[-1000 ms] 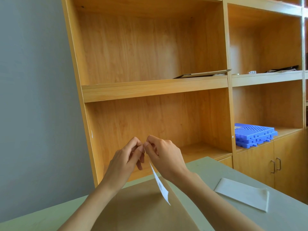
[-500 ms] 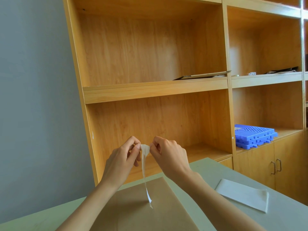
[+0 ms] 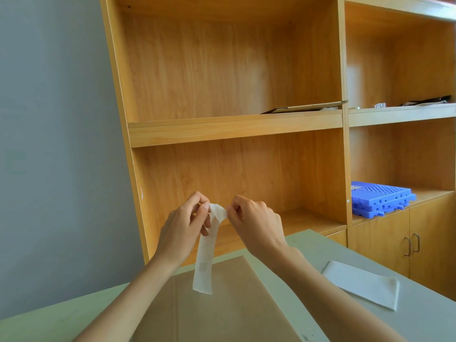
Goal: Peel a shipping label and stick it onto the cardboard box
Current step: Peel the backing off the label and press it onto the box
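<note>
Both hands are raised above a brown cardboard box point(image 3: 222, 304) that lies flat on the pale green table point(image 3: 49, 324). My left hand point(image 3: 183, 225) and my right hand point(image 3: 254, 224) each pinch the top end of a white shipping label point(image 3: 206, 257). The label's top is pulled apart between the fingertips, and one long strip hangs down over the box's far edge, faint print showing through it. The hanging strip does not touch the box.
A white sheet point(image 3: 362, 283) lies on the table to the right of the box. Behind the table stands a wooden shelf unit point(image 3: 234, 129). Blue plastic panels point(image 3: 381, 199) are stacked on a right-hand shelf, above cabinet doors.
The hands have drawn apart at the label's top end. The hanging strip has turned from edge-on to face-on and now hangs left of where it was.
</note>
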